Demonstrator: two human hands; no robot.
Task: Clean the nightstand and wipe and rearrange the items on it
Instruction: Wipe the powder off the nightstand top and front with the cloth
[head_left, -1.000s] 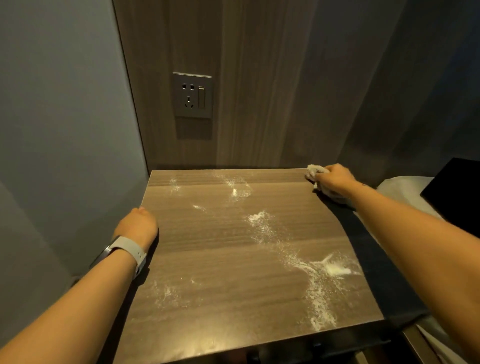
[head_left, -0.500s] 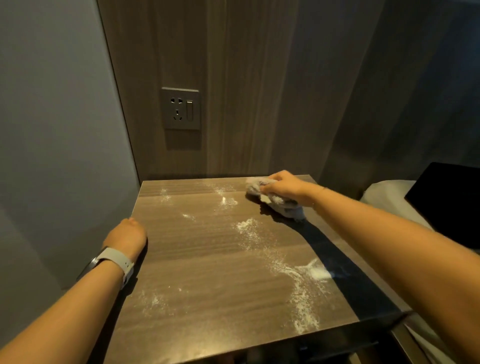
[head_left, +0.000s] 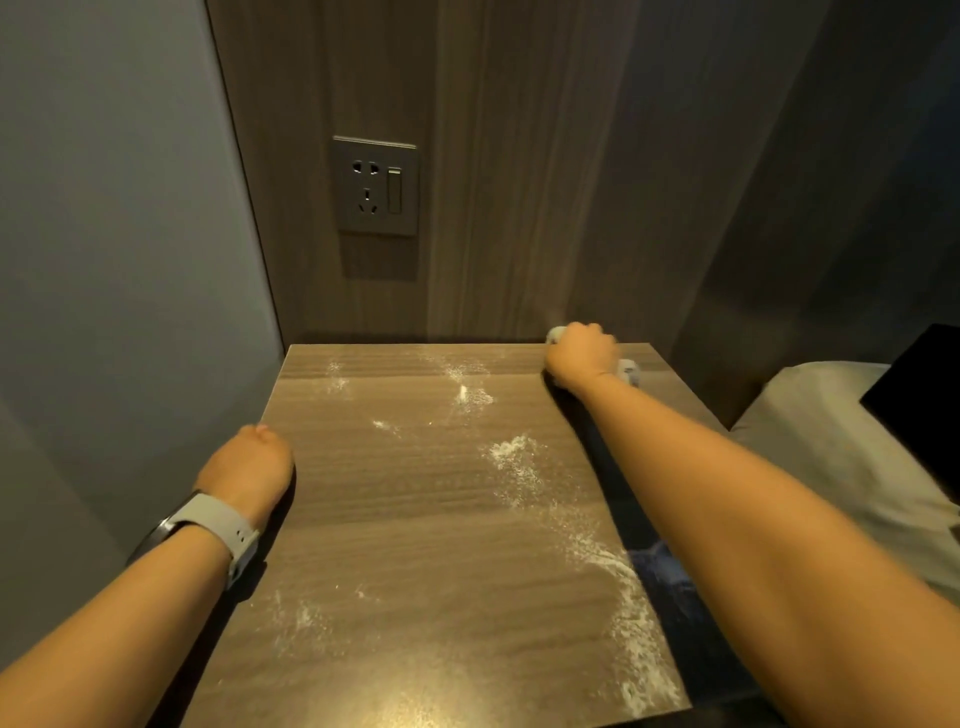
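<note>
Left wall: the grey wall (head_left: 119, 270) stands just beside the nightstand's left edge, so we have little room on that side.
Left hand: our left hand (head_left: 248, 465) rests at the left edge of the nightstand (head_left: 415, 545), fingers curled over the side. Whether they actually clasp the edge we cannot tell. It looks to be steadying us.
Nightstand top: white powder (head_left: 511, 460) lies in patches from the back down to the front right corner. No other items stand on it.
Socket: a wall socket (head_left: 375, 185) sits on the wood panel (head_left: 519, 171) behind, well above the top.
Step in hand: we judge this to be the wiping, barely begun, since most of the powder remains.
Right hand: our right hand (head_left: 579, 353) grips a pale cloth (head_left: 627, 370), pressed down at the back right corner, close to the panel.
Next move: we would likely drag the cloth leftward and toward us, gathering powder rather than pushing it off the open front and right edges.
Bed: a pillow (head_left: 841, 447) lies just past the right edge, where powder could fall.
</note>
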